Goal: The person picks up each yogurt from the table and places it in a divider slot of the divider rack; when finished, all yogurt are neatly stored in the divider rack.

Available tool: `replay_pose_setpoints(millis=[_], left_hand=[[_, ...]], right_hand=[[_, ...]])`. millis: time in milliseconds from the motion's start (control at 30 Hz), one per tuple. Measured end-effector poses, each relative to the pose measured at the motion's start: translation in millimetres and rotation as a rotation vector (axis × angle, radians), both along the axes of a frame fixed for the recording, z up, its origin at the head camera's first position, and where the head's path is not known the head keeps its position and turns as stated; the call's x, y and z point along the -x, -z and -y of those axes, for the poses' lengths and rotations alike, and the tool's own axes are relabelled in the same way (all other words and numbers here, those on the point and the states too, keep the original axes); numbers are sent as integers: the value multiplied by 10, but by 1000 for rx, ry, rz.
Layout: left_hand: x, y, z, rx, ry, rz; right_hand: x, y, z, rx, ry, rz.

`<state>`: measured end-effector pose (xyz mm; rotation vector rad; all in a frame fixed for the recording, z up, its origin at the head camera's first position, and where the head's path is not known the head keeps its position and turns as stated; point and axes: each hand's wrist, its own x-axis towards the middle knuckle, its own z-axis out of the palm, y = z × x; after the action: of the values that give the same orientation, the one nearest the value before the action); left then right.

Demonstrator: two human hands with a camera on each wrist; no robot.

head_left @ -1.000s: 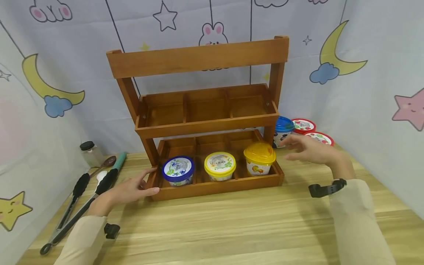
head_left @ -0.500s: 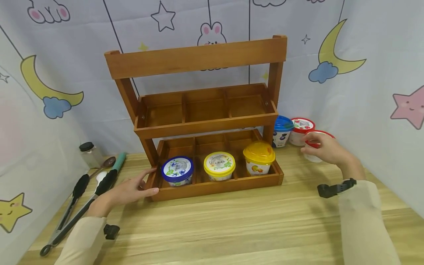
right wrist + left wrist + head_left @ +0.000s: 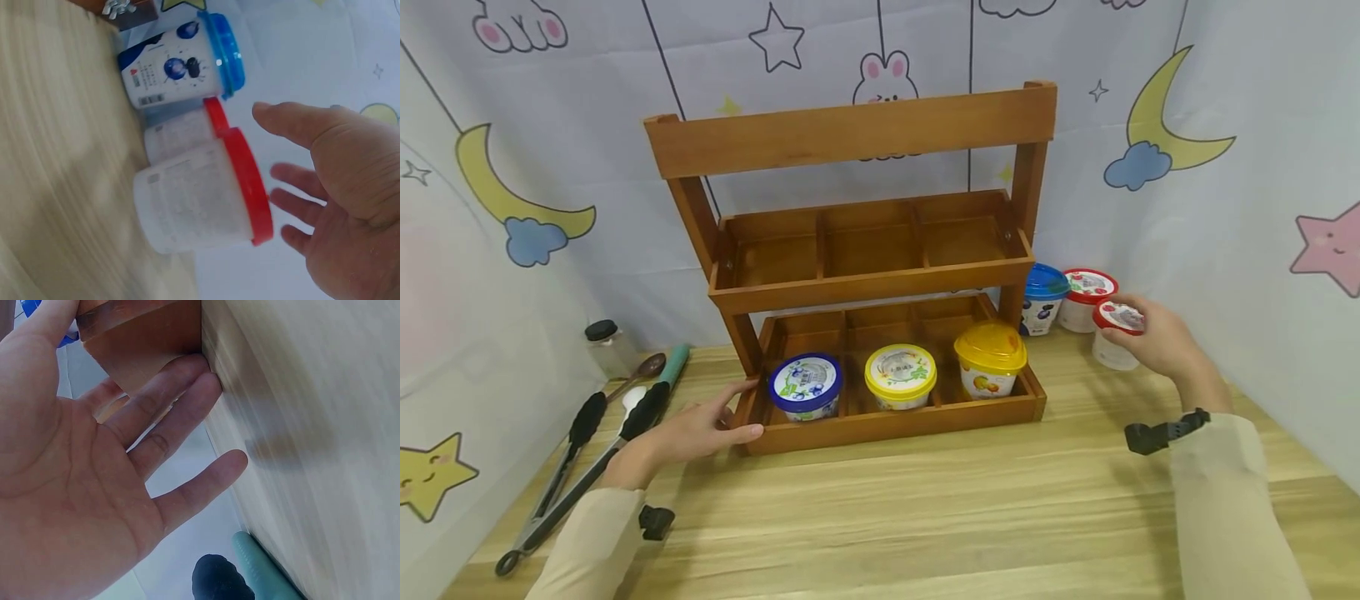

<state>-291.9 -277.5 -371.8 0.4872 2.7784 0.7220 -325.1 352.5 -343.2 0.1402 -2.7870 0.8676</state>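
My left hand (image 3: 688,433) rests against the left end of the brown two-tier wooden rack (image 3: 880,287), thumb at the front corner and fingers along the side. In the left wrist view its fingers lie fairly straight against the wood (image 3: 144,347). At the right, my right hand (image 3: 1168,337) reaches over the nearer red-lidded tub (image 3: 1116,354). The right wrist view shows the thumb and fingers spread around the red lid (image 3: 249,187), the thumb apart from it. Behind that tub stand another red-lidded tub (image 3: 1078,312) and a blue-lidded cup (image 3: 1039,312).
The rack's lower tier holds a blue-rimmed tub (image 3: 805,387), a yellow-rimmed tub (image 3: 900,375) and a yellow domed-lid cup (image 3: 990,362). Left of it lie tongs (image 3: 576,492), a wooden spoon (image 3: 643,367) and a teal-handled utensil (image 3: 676,365), near a black-capped jar (image 3: 610,350).
My right hand has moved right, from beside the blue-lidded cup to the nearer red-lidded tub. The left hand stays at the rack's left end.
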Motion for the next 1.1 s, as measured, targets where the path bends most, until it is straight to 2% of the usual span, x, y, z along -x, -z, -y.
replay_pose_setpoints(millis=[367,567,700,1100], left_hand=[[-6,5,-2,27,-6,-2],[-6,2,-3,25,-5,0],[-5,0,4,30,-7,0],[-9,-4,-5,29,-19,6]], right_hand=[[62,212,-72,8,77,-40],[66,282,-71,7,121,-108],[75,310,-61,12,121,-134],[96,375,-73,49,148,-123]])
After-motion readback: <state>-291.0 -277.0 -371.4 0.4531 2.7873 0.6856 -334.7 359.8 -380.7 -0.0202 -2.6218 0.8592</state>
